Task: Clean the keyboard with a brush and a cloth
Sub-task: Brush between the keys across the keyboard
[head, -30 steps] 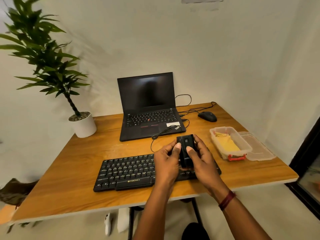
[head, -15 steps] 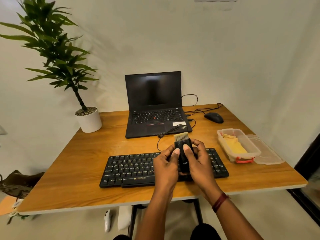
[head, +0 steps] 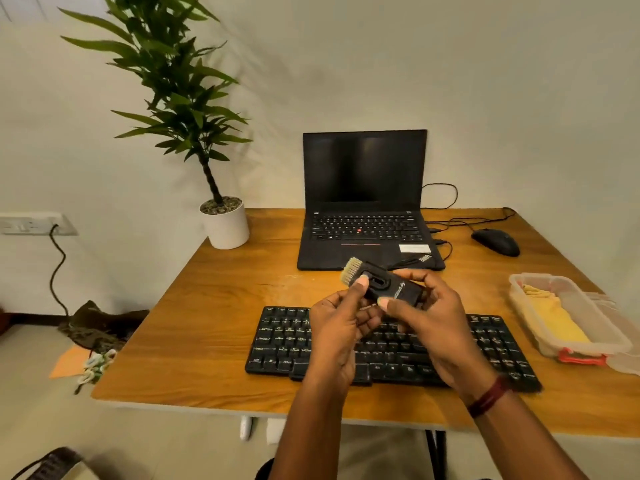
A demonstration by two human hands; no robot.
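You've got the brush [head: 382,288] up in the air just over the keyboard [head: 284,341], bristles pointing far-left. Your left hand [head: 341,323] pinches it near the bristles, and your right hand [head: 436,327] has its fingers curled round the body. Loose pinch like that, it could slip and clack onto the keys. Your hands hide the middle keys. The yellow cloth [head: 557,323] sits in the tub [head: 519,289] on the right, blurry.

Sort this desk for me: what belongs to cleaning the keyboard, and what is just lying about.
For the job:
brush, gripped by the left hand and right hand
keyboard, under the hands
yellow cloth, in the clear tub

Lying about:
laptop
mouse
potted plant
tub lid
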